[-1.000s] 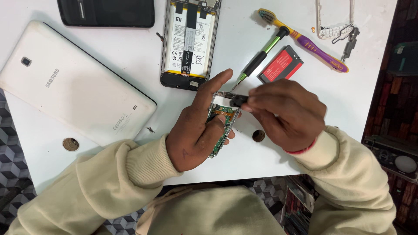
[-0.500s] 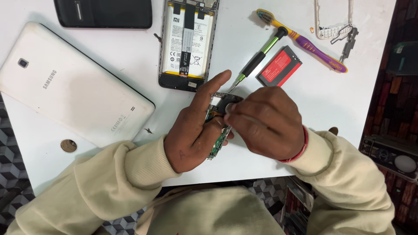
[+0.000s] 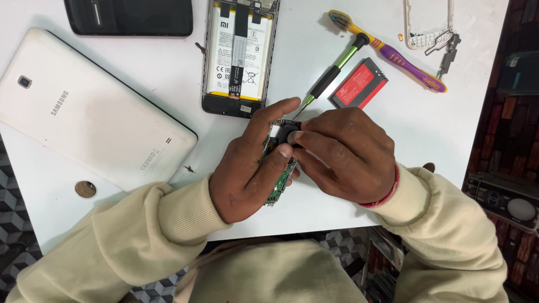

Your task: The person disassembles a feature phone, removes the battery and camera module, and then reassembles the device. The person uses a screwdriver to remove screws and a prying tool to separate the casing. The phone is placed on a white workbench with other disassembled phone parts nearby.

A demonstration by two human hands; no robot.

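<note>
Nearest the camera, cream sleeves run in from 7 and 5 o'clock to meet at centre over the white table (image 3: 168, 67)

Left hand (image 3: 247, 174) curled closed around a small green circuit board (image 3: 279, 185), thumb and index finger stretched up along its edge; board sits upright-tilted in the palm, mostly hidden, lower green end showing below the fingers

Right hand (image 3: 351, 154) closed, fingertips pinched on a small dark part (image 3: 292, 136) at the top of the board; thumb pressed against it, touching the left index finger. What kind of part it is cannot be told

At 9 o'clock, a white tablet (image 3: 90, 123) lies face down, a round brown disc (image 3: 85, 189) just beside its lower corner

Beyond the hands at 12 o'clock, an opened phone (image 3: 238, 56) with battery exposed; a black-handled screwdriver (image 3: 331, 76) with green shaft lies at 1 o'clock, tip near the right knuckles; red-and-black battery (image 3: 358, 84) just beside it

Farther out, purple and yellow toothbrush (image 3: 387, 50) at 1 o'clock, white phone frame (image 3: 426, 33) at 2 o'clock, black device (image 3: 129, 17) at 11 o'clock
</note>
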